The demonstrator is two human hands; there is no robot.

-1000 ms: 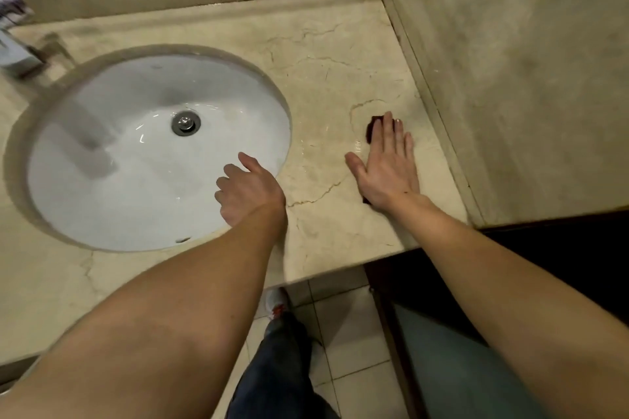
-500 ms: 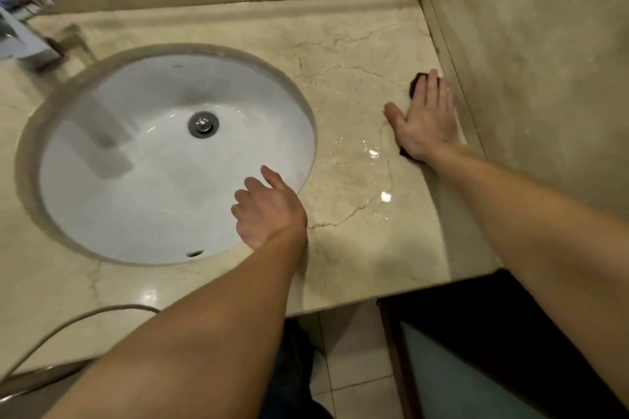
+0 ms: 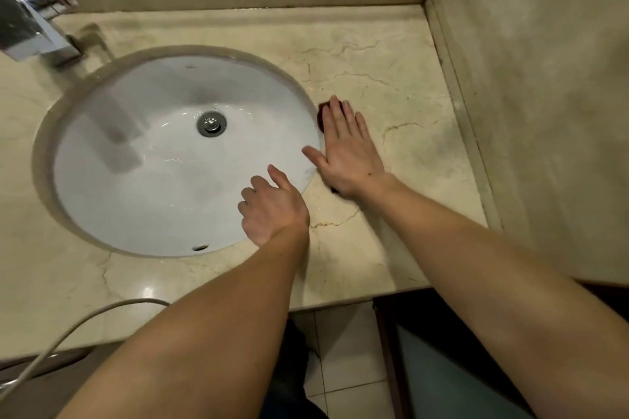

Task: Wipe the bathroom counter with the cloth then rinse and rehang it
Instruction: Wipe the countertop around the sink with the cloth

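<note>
My right hand (image 3: 347, 153) lies flat with straight fingers on a dark cloth (image 3: 321, 116), pressing it onto the beige marble counter (image 3: 401, 85) right beside the sink's right rim. Only small dark edges of the cloth show past my fingertips and at my wrist. My left hand (image 3: 272, 209) rests on the front right rim of the white oval sink (image 3: 136, 187), fingers loosely curled, thumb out, holding nothing.
A chrome faucet (image 3: 34, 31) stands at the back left. Marble walls close the counter at the back and right (image 3: 544, 112). A grey hose (image 3: 78, 326) lies over the front left edge. Tiled floor (image 3: 340, 350) and a dark cabinet show below.
My right hand has slid the cloth from the right wall leftward across the counter to the sink's rim. My left hand has stayed on the sink's rim.
</note>
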